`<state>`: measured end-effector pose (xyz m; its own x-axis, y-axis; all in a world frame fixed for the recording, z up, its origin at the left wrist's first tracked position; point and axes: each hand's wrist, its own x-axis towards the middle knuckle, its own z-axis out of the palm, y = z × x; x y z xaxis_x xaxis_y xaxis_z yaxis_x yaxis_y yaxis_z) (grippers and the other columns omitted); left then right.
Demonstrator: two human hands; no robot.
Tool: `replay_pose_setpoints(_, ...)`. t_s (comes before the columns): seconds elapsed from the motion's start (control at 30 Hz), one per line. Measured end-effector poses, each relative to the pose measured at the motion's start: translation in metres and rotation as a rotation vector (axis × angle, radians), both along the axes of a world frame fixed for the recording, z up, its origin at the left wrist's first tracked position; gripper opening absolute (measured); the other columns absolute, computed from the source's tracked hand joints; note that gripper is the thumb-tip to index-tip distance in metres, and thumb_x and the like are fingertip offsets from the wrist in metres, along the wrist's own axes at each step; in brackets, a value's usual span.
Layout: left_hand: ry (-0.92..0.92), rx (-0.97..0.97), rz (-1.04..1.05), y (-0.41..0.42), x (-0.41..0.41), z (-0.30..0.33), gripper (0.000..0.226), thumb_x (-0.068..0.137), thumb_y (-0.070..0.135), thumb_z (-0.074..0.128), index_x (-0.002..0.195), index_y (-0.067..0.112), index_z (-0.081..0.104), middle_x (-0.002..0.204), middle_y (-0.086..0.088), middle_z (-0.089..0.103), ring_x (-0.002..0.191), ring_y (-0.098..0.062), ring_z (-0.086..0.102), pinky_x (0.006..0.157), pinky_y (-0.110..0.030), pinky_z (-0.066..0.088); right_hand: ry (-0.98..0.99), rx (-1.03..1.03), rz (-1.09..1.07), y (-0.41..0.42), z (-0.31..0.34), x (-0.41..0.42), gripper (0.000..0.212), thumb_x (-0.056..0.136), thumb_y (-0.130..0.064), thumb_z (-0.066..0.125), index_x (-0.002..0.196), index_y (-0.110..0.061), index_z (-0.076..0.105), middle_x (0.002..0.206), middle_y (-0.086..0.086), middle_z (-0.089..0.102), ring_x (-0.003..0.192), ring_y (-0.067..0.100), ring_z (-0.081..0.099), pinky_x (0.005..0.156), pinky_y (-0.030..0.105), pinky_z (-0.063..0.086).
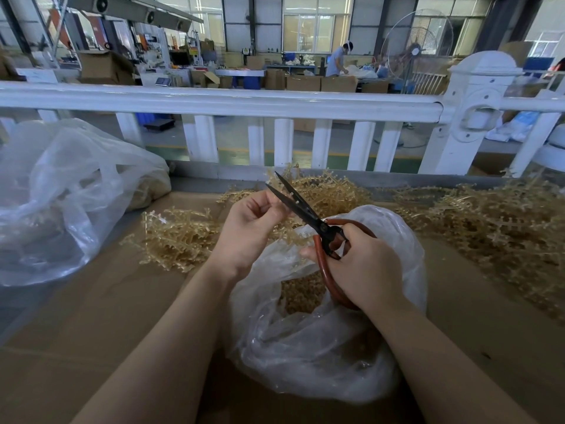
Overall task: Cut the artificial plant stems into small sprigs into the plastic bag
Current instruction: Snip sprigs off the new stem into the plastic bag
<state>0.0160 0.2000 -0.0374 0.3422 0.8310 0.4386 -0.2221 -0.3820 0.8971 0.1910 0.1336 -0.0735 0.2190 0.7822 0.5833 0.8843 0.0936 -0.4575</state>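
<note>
My right hand point(363, 264) grips the red handles of black-bladed scissors point(301, 206). The blades are parted and point up and to the left. My left hand point(250, 228) is curled just left of the blades, its thumb and fingertips pinching a small pale stem piece that barely shows. Below both hands lies an open clear plastic bag point(321, 347) with tan cut sprigs point(301, 293) inside. Tan artificial plant stems lie in a pile point(180, 237) to the left, behind the hands point(327, 191) and in a big heap point(495, 228) on the right.
Brown cardboard point(91, 332) covers the table. A large crumpled clear bag point(61, 194) sits at the left. A white railing point(244, 102) runs along the table's far edge. Beyond it are boxes, a standing fan point(419, 47) and a person at a workbench.
</note>
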Motion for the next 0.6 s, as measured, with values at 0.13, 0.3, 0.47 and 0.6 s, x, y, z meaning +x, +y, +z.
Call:
replay_pose_setpoints(0.13, -0.010, -0.017, -0.006, 0.0005, 0.0001, -0.0003, 0.019, 0.096, 0.006, 0.060, 0.084, 0.014, 0.072, 0.088, -0.008, 0.070, 0.084, -0.016, 0.061, 0.084, -0.025, 0.050, 0.004, 0.016, 0.012, 0.0018, -0.0031, 0.0019, 0.047, 0.078, -0.068, 0.070, 0.089, -0.023, 0.068, 0.074, -0.014, 0.066, 0.067, 0.005, 0.060, 0.061, 0.021, 0.052)
replay_pose_setpoints(0.3, -0.022, -0.017, -0.005, 0.0004, -0.0006, 0.0002, 0.018, 0.096, 0.006, 0.060, 0.083, 0.014, 0.070, 0.089, -0.011, 0.068, 0.084, -0.017, 0.060, 0.083, -0.023, 0.050, 0.019, 0.022, 0.036, 0.0015, -0.0011, 0.0004, 0.057, 0.076, -0.075, 0.062, 0.092, -0.021, 0.070, 0.076, -0.016, 0.065, 0.067, 0.004, 0.059, 0.061, 0.021, 0.051)
replay_pose_setpoints(0.47, 0.004, 0.030, -0.016, -0.0019, -0.0005, 0.0005, 0.015, 0.094, 0.001, 0.062, 0.087, 0.011, 0.069, 0.082, 0.002, 0.074, 0.078, -0.008, 0.066, 0.079, -0.019, 0.051, 0.040, 0.013, 0.047, 0.0000, 0.0011, -0.0010, 0.071, 0.069, -0.088, 0.045, 0.093, -0.025, 0.066, 0.079, -0.021, 0.059, 0.070, 0.000, 0.053, 0.060, 0.007, 0.035)
replay_pose_setpoints(0.6, 0.006, 0.051, -0.039, -0.0045, 0.0013, 0.0010, 0.022, 0.095, -0.005, 0.058, 0.081, 0.011, 0.066, 0.075, 0.008, 0.073, 0.068, 0.001, 0.063, 0.070, -0.011, 0.048, 0.053, 0.023, 0.068, 0.0000, -0.0003, 0.0003, 0.069, 0.071, -0.084, 0.052, 0.099, -0.023, 0.069, 0.085, -0.020, 0.062, 0.073, -0.001, 0.055, 0.065, 0.007, 0.039)
